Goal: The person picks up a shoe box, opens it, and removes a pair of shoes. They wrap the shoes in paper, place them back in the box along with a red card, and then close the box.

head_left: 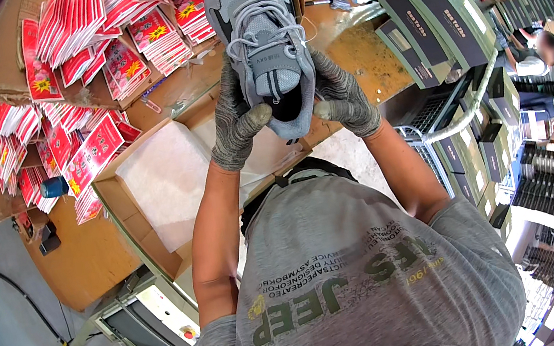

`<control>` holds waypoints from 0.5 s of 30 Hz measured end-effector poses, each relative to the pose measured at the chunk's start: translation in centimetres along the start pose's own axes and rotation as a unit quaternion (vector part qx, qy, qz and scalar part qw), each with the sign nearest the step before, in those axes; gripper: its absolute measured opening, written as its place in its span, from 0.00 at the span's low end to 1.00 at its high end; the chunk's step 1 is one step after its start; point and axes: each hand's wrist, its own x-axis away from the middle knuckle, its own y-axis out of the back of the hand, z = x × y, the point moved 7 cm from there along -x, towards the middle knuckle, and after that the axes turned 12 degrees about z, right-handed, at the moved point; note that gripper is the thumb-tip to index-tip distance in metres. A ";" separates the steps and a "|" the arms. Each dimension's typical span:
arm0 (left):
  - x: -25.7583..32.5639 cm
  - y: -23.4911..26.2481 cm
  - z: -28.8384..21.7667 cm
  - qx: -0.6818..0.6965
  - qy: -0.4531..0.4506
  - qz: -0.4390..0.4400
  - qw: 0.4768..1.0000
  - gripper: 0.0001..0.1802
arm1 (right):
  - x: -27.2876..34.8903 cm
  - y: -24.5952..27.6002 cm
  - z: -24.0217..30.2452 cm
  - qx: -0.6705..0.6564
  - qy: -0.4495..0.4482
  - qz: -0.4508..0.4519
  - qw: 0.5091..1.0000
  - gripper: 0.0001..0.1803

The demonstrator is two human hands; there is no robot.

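Above the bench by its near edge | grey sneaker, heel my way | gloved left hand and right hand both clamped on its sides | open carton below, white paper inside, red packets piled far left

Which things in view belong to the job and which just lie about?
Job:
- grey lace-up fabric shoe
- grey-gloved left hand
- grey-gloved right hand
- perhaps open brown cardboard box

Apparently lying about:
- red-and-white paper packets
- small blue cylinder
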 end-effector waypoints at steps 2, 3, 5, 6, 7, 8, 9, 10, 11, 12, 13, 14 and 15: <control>-0.2 -0.5 0.3 -0.001 0.005 0.009 1.000 0.71 | 0.7 -0.4 0.8 0.073 -0.009 -0.003 0.997 0.68; -0.3 -0.8 0.4 0.003 0.006 0.012 1.000 0.71 | 1.1 -0.8 1.3 0.130 -0.004 0.001 0.992 0.72; -0.3 -1.2 1.3 -0.006 0.013 0.014 1.000 0.70 | 2.0 -1.4 1.6 0.258 -0.019 -0.012 0.966 0.76; -0.1 -1.3 2.1 -0.019 0.020 0.014 1.000 0.70 | 2.5 -1.7 1.4 0.329 -0.038 -0.028 0.943 0.77; 0.1 -1.5 2.7 -0.032 0.026 0.013 0.999 0.70 | 2.6 -2.0 1.6 0.350 -0.008 -0.077 0.934 0.74; 0.0 -2.2 2.6 -0.034 0.028 0.009 0.999 0.68 | 2.9 -2.2 1.8 0.371 0.019 -0.129 0.919 0.71; 0.1 -2.6 3.1 -0.013 0.041 0.006 0.999 0.67 | 3.2 -1.9 1.0 0.306 -0.013 -0.156 0.939 0.68; 0.2 -3.0 3.5 0.007 0.054 0.003 0.999 0.66 | 3.7 -1.7 0.1 0.238 -0.045 -0.181 0.953 0.65; 0.4 -3.3 3.9 0.026 0.066 0.000 0.997 0.65 | 4.3 -1.6 -0.8 0.169 -0.075 -0.205 0.961 0.63; 0.6 -3.4 4.3 0.040 0.062 -0.008 0.997 0.63 | 4.9 -1.6 -1.1 0.142 -0.072 -0.226 0.961 0.59; 1.1 -3.1 5.0 0.022 0.068 -0.024 0.997 0.62 | 5.6 -1.7 -1.5 0.113 -0.069 -0.247 0.960 0.55; 1.2 -3.1 5.6 0.005 0.073 -0.036 0.997 0.61 | 5.7 -1.7 -1.4 0.116 -0.073 -0.257 0.957 0.54; 1.3 -3.2 6.1 -0.012 0.078 -0.049 0.996 0.60 | 5.8 -1.5 -1.4 0.120 -0.077 -0.266 0.954 0.54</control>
